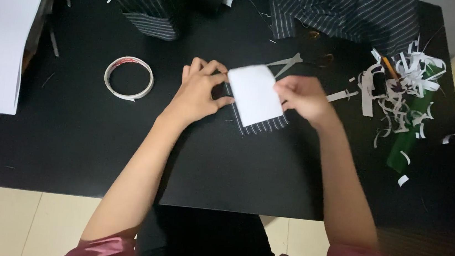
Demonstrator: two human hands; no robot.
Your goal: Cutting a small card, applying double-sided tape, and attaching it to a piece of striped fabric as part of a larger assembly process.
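Card, white, lying on striped cloth at mid-table, long axis running away and slightly leftward. Sitting directly between 2 hands, equally near. Left hand pinching card's left edge, fingers curled shut. Right hand gripping right edge, fingers closed. Tape roll lying well left; paper scraps piling right.

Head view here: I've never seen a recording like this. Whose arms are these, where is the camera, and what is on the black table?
The camera sits on the person's head and looks down, so both arms are their own. The left hand and right hand pinch a white card lying over a piece of striped fabric. On the black table lie a tape roll, scissors, a heap of paper strips and more striped cloth at the far edge.
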